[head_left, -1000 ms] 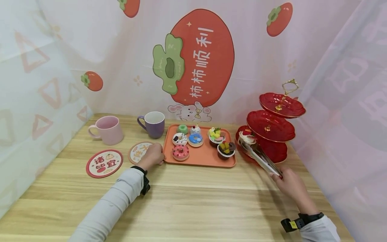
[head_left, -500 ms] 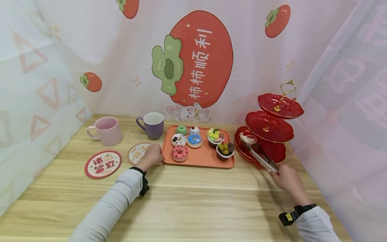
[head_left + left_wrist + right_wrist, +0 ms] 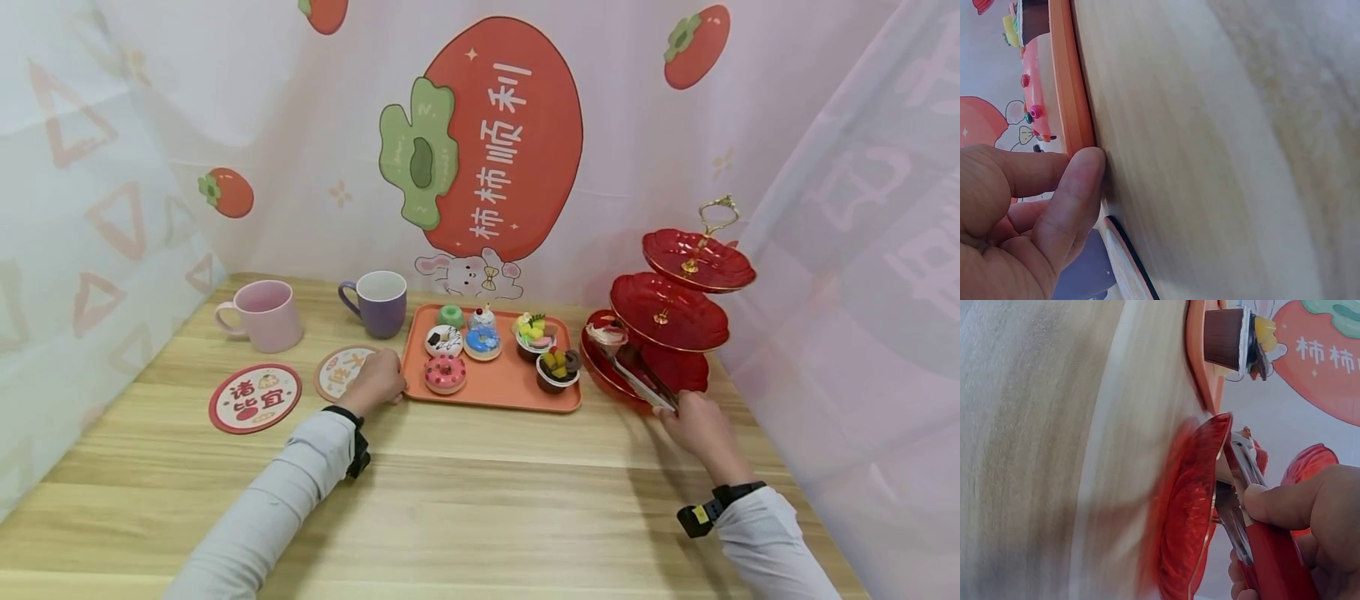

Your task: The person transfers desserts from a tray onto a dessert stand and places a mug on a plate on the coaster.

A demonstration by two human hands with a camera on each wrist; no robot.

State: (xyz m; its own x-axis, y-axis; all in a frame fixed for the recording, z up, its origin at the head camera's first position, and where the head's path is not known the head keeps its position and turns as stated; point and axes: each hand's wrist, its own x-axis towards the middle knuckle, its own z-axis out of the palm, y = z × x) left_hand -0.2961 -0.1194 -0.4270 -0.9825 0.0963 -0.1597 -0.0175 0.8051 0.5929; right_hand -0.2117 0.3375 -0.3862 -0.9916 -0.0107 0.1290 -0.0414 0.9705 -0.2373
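table: purple mug near tray in left grip, red upper tiers beside tongs in right grip

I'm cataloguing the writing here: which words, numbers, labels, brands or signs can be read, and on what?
"柿柿顺利": big backdrop persimmon.
"诸", "比", "宜": red-rimmed coaster.
"大利", probably: orange-rimmed coaster, partly covered by the left hand.
Too faint: right curtain marks, persimmon leaf scribbles.
Too small: yellow label on the right wristband.
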